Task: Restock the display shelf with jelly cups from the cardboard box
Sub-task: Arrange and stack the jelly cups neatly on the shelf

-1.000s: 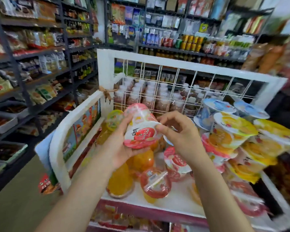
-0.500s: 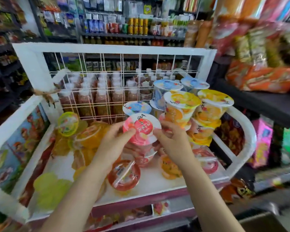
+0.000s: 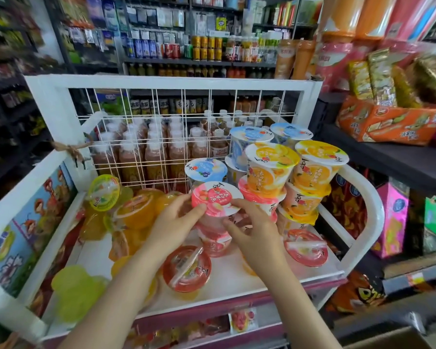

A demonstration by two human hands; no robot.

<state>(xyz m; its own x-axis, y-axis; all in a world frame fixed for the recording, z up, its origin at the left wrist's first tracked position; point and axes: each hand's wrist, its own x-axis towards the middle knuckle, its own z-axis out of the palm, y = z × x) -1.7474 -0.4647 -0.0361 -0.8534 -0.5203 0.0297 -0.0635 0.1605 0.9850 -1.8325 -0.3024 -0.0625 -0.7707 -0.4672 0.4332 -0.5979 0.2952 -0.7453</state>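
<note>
Both hands gripped a pink jelly cup (image 3: 217, 199) near the middle of the display shelf (image 3: 249, 275), on top of another pink cup: left hand (image 3: 173, 227) fingers curled on its left, right hand (image 3: 256, 229) pinching its right rim.

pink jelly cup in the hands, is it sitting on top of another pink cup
Yes, the pink-lidded jelly cup, held by the left hand and right hand, stands upright on another pink cup beneath it.
</note>
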